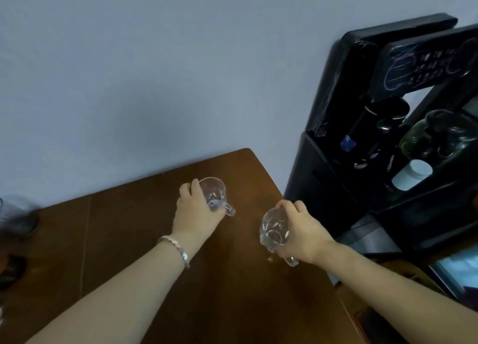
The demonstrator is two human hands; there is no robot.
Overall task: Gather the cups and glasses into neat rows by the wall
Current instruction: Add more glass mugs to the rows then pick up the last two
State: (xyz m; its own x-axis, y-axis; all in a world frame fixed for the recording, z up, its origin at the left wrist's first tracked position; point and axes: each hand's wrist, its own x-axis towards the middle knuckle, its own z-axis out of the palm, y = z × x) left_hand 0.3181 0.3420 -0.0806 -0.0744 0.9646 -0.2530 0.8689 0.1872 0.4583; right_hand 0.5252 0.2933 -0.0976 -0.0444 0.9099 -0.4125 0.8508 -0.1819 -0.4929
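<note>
Two clear glass mugs, one in each hand, over a brown wooden table by a pale blue-grey wall.

At the centre of the frame the left hand, a pale beaded bracelet on its wrist, has its fingers wrapped around a clear glass mug with a small loop handle; the mug stands upright near the table's far edge, handle pointing lower right. Right of centre, the right hand is clamped on a second clear handled glass mug, tilted so its mouth faces the camera; it seems to be lifted off the wood, though the blur makes that uncertain. A blurred translucent container sits at the left edge. A black water dispenser fills the upper right.
</note>
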